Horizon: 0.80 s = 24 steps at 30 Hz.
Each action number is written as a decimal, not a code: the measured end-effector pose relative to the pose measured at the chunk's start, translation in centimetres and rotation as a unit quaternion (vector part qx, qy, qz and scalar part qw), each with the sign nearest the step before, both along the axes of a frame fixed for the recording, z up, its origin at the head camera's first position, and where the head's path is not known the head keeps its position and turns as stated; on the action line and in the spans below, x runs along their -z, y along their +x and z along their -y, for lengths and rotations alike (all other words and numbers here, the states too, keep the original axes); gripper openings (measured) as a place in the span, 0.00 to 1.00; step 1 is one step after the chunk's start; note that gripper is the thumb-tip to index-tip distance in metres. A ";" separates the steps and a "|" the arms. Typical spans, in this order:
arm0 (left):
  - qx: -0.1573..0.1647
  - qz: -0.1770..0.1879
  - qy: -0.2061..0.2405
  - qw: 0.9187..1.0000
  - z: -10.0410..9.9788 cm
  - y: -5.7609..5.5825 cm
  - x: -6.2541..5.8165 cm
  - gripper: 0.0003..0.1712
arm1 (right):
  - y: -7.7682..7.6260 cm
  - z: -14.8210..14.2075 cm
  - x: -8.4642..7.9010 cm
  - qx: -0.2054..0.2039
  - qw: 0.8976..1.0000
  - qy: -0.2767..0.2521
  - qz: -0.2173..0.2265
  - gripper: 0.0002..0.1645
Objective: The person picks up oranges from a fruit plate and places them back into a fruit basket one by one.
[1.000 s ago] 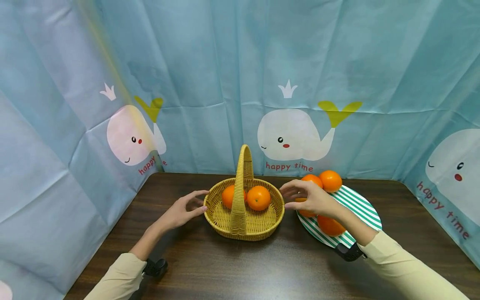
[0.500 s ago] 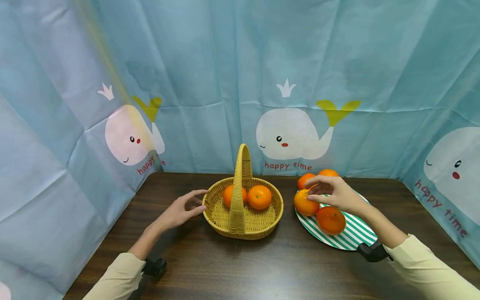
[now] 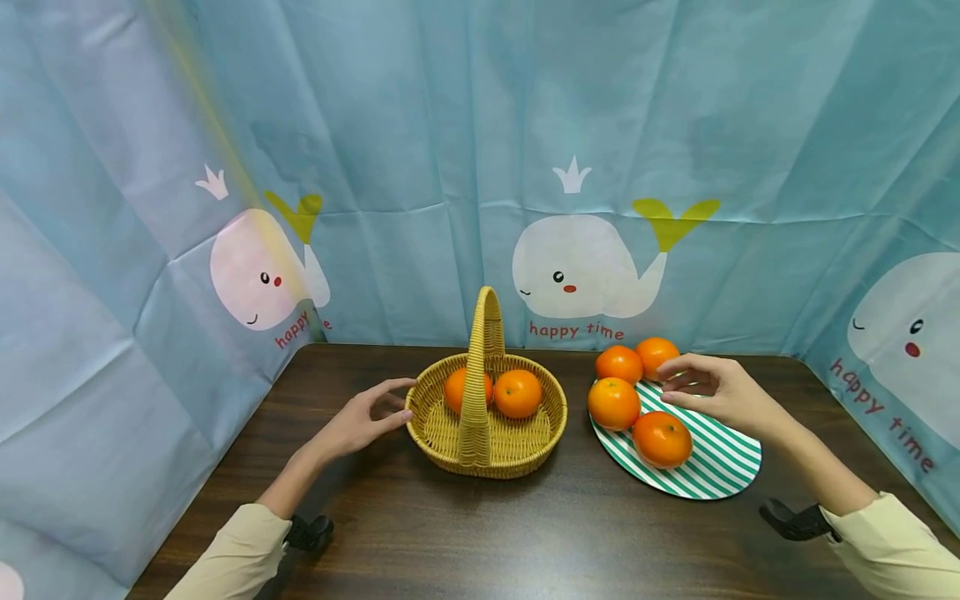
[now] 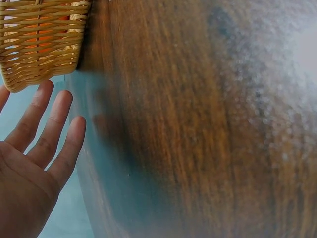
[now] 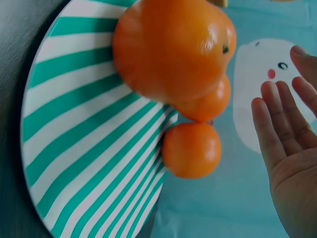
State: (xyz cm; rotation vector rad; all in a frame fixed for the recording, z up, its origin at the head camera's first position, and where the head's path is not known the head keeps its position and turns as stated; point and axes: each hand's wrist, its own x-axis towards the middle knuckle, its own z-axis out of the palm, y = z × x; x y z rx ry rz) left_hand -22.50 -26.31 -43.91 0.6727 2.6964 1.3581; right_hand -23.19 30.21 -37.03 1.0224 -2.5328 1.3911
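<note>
A yellow wicker basket (image 3: 517,458) with a tall arched handle holds two oranges, one (image 3: 518,393) right of the handle and one (image 3: 454,390) partly behind it. My left hand (image 3: 362,425) is at the basket's left rim, fingers loosely spread; in the left wrist view its fingertips (image 4: 62,99) show just by the wicker. Over the striped plate (image 3: 720,475) hovers my right hand (image 3: 712,392), relaxed and holding nothing. Several oranges lie on the plate's left and back side: a near one (image 3: 662,440), one (image 3: 614,404) at the left edge, and two at the back (image 3: 619,365).
The dark wooden table (image 3: 480,550) carries everything. Behind it and at both sides hangs a light blue curtain (image 3: 405,167) printed with white whales. Black straps (image 3: 798,521) sit on the wrists beside pale sleeves.
My right hand has moved right, from the basket's right rim to above the plate, uncovering the oranges there. The left hand stays at the basket.
</note>
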 end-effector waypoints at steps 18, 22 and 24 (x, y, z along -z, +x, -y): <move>0.000 -0.007 -0.005 1.000 0.0 0.1 -0.1 0.33 | 1.7 -4.2 1.4 0.021 0.999 0.030 -0.013 0.25; 0.001 -0.010 -0.007 1.000 0.0 0.1 -0.1 0.33 | 2.0 -4.2 2.1 0.008 0.998 0.067 0.000 0.34; 0.002 -0.011 -0.006 1.000 0.0 0.1 0.0 0.33 | 2.2 -4.0 2.5 0.011 0.996 0.089 0.009 0.38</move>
